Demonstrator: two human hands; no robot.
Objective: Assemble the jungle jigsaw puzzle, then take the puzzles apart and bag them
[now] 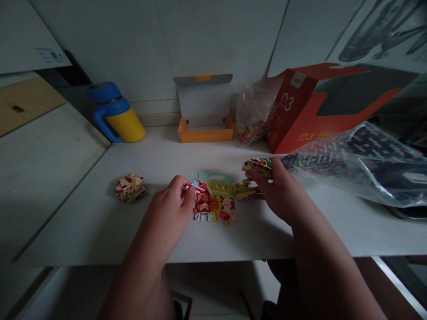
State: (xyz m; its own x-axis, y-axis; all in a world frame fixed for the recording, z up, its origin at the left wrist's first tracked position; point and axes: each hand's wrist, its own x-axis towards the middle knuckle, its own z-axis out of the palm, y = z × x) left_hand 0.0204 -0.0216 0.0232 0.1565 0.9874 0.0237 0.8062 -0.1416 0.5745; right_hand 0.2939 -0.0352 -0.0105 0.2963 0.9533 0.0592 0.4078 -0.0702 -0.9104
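A partly joined jigsaw puzzle (216, 202) with a farm picture, including a cow, lies flat on the white table. My left hand (173, 200) pinches a red and light-blue puzzle piece (197, 185) over the puzzle's left side. To the right, my right hand (276, 191) is closed round a small stack of puzzle pieces (256, 166), held above the table. Green loose puzzle pieces (244, 189) lie below that hand, beside the puzzle's right edge; my fingers partly cover them. Another pile of puzzle pieces (130, 187) sits at the left.
An open orange box (206, 135) stands at the back, near a clear bag of colourful bits (252, 129). A big red-orange box (300, 111) and a plastic package (360, 164) take up the right. A blue and yellow jug (123, 118) stands back left. The table (100, 240) ends near my forearms.
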